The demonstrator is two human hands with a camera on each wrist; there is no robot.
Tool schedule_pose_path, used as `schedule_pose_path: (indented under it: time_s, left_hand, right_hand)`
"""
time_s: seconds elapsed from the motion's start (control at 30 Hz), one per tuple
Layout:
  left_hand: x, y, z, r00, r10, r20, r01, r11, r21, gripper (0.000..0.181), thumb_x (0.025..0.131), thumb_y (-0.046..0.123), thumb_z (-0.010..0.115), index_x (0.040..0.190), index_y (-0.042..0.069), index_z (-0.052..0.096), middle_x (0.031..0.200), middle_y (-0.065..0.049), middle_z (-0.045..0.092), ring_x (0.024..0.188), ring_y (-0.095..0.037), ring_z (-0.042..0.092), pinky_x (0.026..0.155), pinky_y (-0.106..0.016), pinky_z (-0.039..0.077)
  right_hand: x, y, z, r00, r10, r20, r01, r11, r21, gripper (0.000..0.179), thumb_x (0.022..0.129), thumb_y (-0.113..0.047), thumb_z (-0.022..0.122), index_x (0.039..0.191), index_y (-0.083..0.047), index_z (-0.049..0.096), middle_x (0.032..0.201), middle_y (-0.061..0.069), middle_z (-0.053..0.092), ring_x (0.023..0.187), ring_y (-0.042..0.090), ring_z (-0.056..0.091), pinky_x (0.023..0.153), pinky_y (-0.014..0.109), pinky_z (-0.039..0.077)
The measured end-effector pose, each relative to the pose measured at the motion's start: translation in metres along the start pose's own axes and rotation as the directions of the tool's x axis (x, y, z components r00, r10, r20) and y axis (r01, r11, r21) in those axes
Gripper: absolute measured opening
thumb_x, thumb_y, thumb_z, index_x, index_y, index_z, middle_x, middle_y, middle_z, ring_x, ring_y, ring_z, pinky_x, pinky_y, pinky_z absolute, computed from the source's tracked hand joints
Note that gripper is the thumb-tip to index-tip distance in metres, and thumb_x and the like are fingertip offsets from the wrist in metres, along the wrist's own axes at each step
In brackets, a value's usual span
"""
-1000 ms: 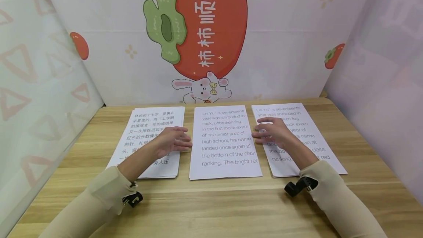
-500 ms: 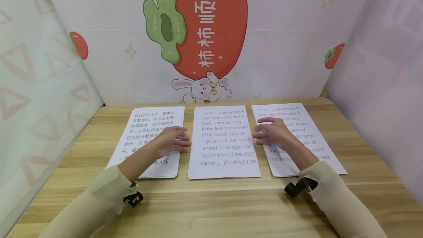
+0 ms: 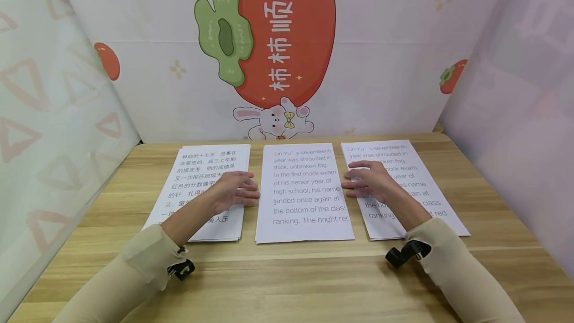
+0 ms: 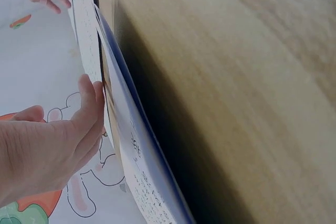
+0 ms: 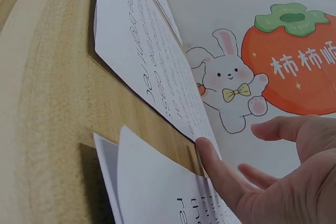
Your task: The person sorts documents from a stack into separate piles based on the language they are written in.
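Observation:
Three stacks of printed paper lie side by side. The left stack (image 3: 197, 163) carries Chinese text; the middle stack (image 3: 305, 188) and the right stack (image 3: 417, 178) carry large English text. My left hand (image 3: 230, 192) is held over the left stack, its loosely extended fingertips at the left edge of the middle stack. From the other side my right hand (image 3: 372, 181) reaches over the right stack, fingers spread, with fingertips at the middle stack's right edge. Whether the fingertips touch the paper is hard to tell. Neither hand grips a sheet. Lower corners of the right stack (image 5: 152, 182) lift slightly apart.
The stacks rest on a wooden table (image 3: 287, 283). Behind it hangs a white backdrop (image 3: 381, 64) with a persimmon and rabbit print, and pale curtain walls stand at both sides. A black wrist camera (image 3: 181, 269) sits at the left cuff, another (image 3: 405, 254) at the right.
The middle stack has shifted very slightly left since a second ago. My right fingers have moved a little at its edge; my left hand stays nearly still.

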State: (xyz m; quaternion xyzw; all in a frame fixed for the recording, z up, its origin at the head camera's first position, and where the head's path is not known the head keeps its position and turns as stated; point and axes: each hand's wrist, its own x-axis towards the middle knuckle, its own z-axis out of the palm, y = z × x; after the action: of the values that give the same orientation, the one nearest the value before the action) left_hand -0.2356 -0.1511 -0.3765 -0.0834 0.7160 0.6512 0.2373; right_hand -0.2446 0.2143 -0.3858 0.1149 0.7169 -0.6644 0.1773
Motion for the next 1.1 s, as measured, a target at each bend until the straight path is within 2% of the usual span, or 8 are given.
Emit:
schedule_pose_path:
  time_s: [0.27, 0.43, 0.6, 0.8, 1.1]
  left_hand:
    - [-0.0008, 0.0011, 0.0000, 1.000, -0.006, -0.012, 0.006, 1.000, -0.008, 0.048, 0.111, 0.012, 0.040, 0.155, -0.007, 0.034, 0.144, -0.032, 0.049, 0.123, -0.041, 0.065, 0.098, -0.043, 0.059]
    - [0.0004, -0.0002, 0.0009, 1.000, -0.003, -0.008, 0.003, 1.000, -0.020, 0.048, 0.111, 0.012, 0.039, 0.155, -0.007, 0.034, 0.143, -0.032, 0.049, 0.126, -0.043, 0.062, 0.100, -0.045, 0.058]
    - [-0.0001, -0.0011, 0.0018, 1.000, -0.010, -0.014, 0.009, 1.000, -0.005, 0.050, 0.111, 0.013, 0.040, 0.156, -0.007, 0.032, 0.142, -0.031, 0.049, 0.128, -0.044, 0.059, 0.101, -0.044, 0.058]
    - [-0.0006, -0.0009, -0.0015, 1.000, -0.001, -0.009, 0.002, 1.000, 0.014, 0.051, 0.112, 0.017, 0.041, 0.156, -0.007, 0.031, 0.140, -0.031, 0.050, 0.127, -0.044, 0.061, 0.099, -0.044, 0.059]
    - [-0.0001, -0.0014, -0.0016, 1.000, -0.005, 0.010, 0.005, 1.000, -0.001, 0.053, 0.112, 0.019, 0.043, 0.155, -0.009, 0.030, 0.138, -0.032, 0.051, 0.121, -0.043, 0.065, 0.096, -0.045, 0.060]
  right_hand:
    - [0.0000, 0.0016, -0.0003, 1.000, -0.008, 0.004, 0.008, 1.000, 0.011, 0.059, 0.103, -0.006, 0.057, 0.157, 0.004, 0.034, 0.145, 0.034, 0.049, 0.101, 0.025, 0.076, 0.088, 0.039, 0.063]
    - [0.0011, 0.0037, 0.0008, 1.000, -0.010, 0.013, 0.010, 0.999, 0.034, 0.060, 0.102, -0.004, 0.059, 0.156, 0.005, 0.035, 0.139, 0.031, 0.054, 0.101, 0.023, 0.075, 0.090, 0.040, 0.062]
    - [-0.0003, 0.0033, 0.0025, 1.000, -0.010, -0.006, 0.009, 1.000, -0.017, 0.061, 0.101, -0.006, 0.062, 0.155, 0.003, 0.037, 0.131, 0.027, 0.061, 0.095, 0.020, 0.076, 0.086, 0.038, 0.063]
    - [-0.0063, -0.0009, 0.0017, 0.999, -0.024, -0.022, 0.021, 0.993, -0.117, 0.061, 0.101, -0.008, 0.062, 0.155, 0.003, 0.036, 0.139, 0.034, 0.055, 0.089, 0.024, 0.078, 0.079, 0.040, 0.065]
    - [-0.0068, -0.0002, -0.0004, 1.000, 0.031, 0.007, -0.030, 0.996, -0.089, 0.061, 0.102, -0.012, 0.061, 0.155, 0.001, 0.036, 0.143, 0.033, 0.053, 0.092, 0.029, 0.078, 0.081, 0.043, 0.065]
